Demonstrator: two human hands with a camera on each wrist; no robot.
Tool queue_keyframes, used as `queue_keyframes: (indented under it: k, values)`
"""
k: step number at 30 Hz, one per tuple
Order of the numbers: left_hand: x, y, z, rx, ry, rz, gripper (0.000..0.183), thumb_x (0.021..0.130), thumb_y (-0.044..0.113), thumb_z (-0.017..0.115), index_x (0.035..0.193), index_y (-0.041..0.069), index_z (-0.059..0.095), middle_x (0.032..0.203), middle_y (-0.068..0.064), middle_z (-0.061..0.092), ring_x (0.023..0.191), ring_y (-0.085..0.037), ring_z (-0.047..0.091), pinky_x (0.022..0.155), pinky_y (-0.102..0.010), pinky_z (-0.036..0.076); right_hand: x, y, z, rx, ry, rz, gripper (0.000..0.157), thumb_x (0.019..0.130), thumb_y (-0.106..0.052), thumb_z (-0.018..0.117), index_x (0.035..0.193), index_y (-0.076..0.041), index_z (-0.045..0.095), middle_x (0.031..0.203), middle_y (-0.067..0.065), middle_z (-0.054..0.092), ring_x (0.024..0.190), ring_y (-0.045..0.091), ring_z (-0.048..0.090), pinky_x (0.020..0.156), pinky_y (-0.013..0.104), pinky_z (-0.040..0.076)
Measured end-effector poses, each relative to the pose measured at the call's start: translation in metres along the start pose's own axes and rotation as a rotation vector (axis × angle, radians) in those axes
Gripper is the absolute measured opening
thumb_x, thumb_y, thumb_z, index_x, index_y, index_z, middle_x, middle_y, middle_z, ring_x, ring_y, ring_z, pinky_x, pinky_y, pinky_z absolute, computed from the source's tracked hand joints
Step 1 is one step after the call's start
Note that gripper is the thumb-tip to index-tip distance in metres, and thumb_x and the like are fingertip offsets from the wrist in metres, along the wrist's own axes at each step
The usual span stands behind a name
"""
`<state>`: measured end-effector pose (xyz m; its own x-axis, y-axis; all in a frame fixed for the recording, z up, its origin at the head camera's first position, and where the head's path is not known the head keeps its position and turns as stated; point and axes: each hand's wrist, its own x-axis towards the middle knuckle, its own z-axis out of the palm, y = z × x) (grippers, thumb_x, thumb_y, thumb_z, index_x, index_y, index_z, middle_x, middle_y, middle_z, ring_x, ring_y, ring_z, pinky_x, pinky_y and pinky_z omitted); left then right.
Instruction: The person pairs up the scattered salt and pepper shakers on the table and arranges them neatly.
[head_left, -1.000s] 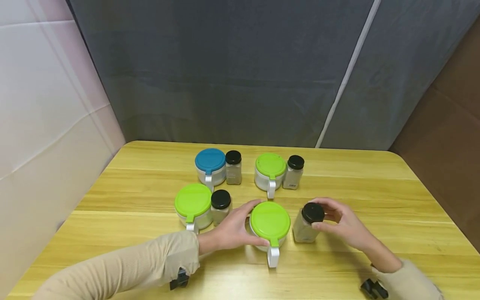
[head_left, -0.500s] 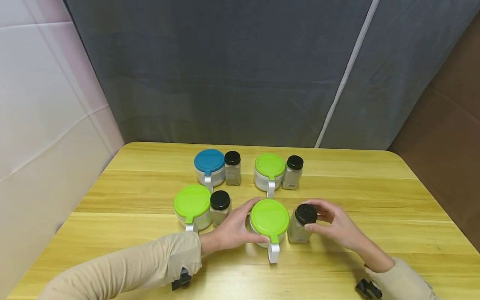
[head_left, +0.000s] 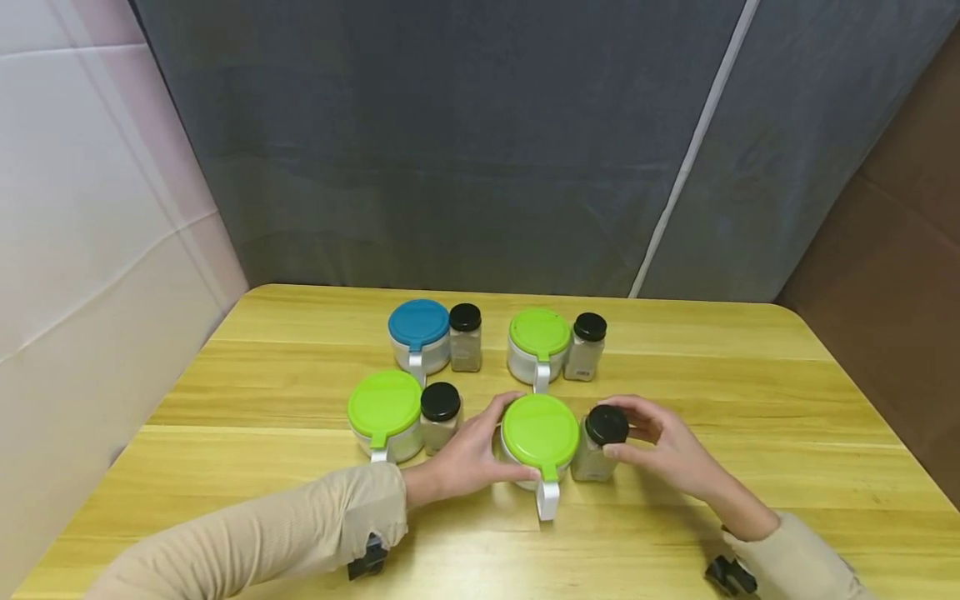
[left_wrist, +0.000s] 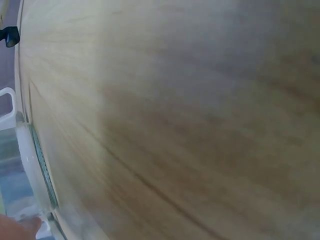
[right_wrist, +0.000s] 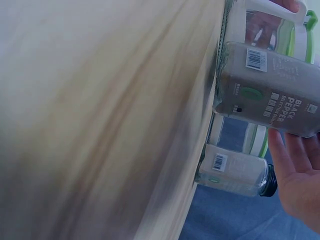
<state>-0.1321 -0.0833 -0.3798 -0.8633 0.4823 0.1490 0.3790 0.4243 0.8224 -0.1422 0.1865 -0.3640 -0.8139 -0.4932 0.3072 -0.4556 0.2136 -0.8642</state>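
Note:
In the head view my left hand [head_left: 468, 454] curls round the left side of a seasoning pot [head_left: 540, 429] with a green lid and white handle. Thumb and fingers span its near and far sides; the handle points toward me. Close at the pot's right side stands a pepper bottle [head_left: 592, 462] with a black cap. My right hand [head_left: 667, 450] pinches it up near the cap from the right. "Black pepper" is printed on this bottle [right_wrist: 270, 92] in the right wrist view. The left wrist view catches only part of a clear pot [left_wrist: 20, 170] and a fingertip.
Behind stand a blue-lidded pot [head_left: 420, 323] with a bottle [head_left: 466, 346], and a green-lidded pot [head_left: 538, 333] with another bottle [head_left: 585, 354]. Left of my left hand are a further green-lidded pot [head_left: 385, 404] and black-capped bottle [head_left: 440, 408]. A grey curtain [head_left: 450, 150] hangs past the table.
My right hand has brought the pepper bottle leftward, up close to the green-lidded pot. The pot in my left hand has shifted slightly away from me.

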Motion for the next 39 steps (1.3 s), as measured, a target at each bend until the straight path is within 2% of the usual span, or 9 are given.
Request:
queue_keyframes:
  k: [11,18,26,31,39]
  values:
    - [0.0009,-0.0015,0.0004,-0.006,-0.007,-0.016,0.092,0.067,0.045,0.073,0.137,0.015,0.022,0.133,-0.001,0.035,0.12,-0.013,0.032,0.099,-0.037,0.024,0.0028,0.0013,0.0013,-0.005,0.017,0.046,0.044,0.075,-0.004,0.069,0.114,-0.001,0.051,0.109,0.008,0.055,0.098,0.017,0.054,0.084,0.028,0.043]
    - [0.0021,-0.0015,0.0009,0.005,0.008,-0.016,0.091,0.068,0.046,0.071,0.138,0.016,0.022,0.13,-0.001,0.035,0.119,-0.014,0.034,0.098,-0.038,0.025,0.0036,0.0035,0.0015,-0.005,0.032,0.058,0.045,0.073,-0.004,0.07,0.113,-0.002,0.051,0.108,0.01,0.055,0.097,0.016,0.054,0.083,0.027,0.043]
    - [0.0046,-0.0018,0.0005,-0.038,-0.002,-0.013,0.09,0.069,0.039,0.073,0.138,0.011,0.023,0.134,-0.002,0.033,0.121,-0.014,0.03,0.099,-0.037,0.023,0.0043,0.0033,0.0018,0.0,0.031,0.058,0.045,0.073,-0.003,0.071,0.113,-0.001,0.051,0.107,0.01,0.055,0.096,0.017,0.055,0.082,0.028,0.043]
    - [0.0055,-0.0018,0.0002,-0.07,-0.01,-0.015,0.087,0.07,0.035,0.073,0.138,0.014,0.023,0.136,-0.002,0.031,0.123,-0.014,0.028,0.1,-0.037,0.021,0.0042,0.0038,0.0017,-0.002,0.028,0.062,0.045,0.073,-0.003,0.07,0.113,-0.001,0.051,0.108,0.01,0.055,0.096,0.017,0.055,0.082,0.028,0.044]
    - [0.0079,-0.0041,0.0005,-0.113,-0.018,-0.024,0.086,0.072,0.024,0.074,0.138,0.012,0.021,0.136,-0.005,0.03,0.124,-0.018,0.027,0.1,-0.041,0.019,0.0053,0.0041,0.0007,-0.006,0.026,0.061,0.044,0.075,-0.003,0.069,0.114,0.0,0.051,0.107,0.011,0.055,0.095,0.017,0.055,0.082,0.027,0.043]
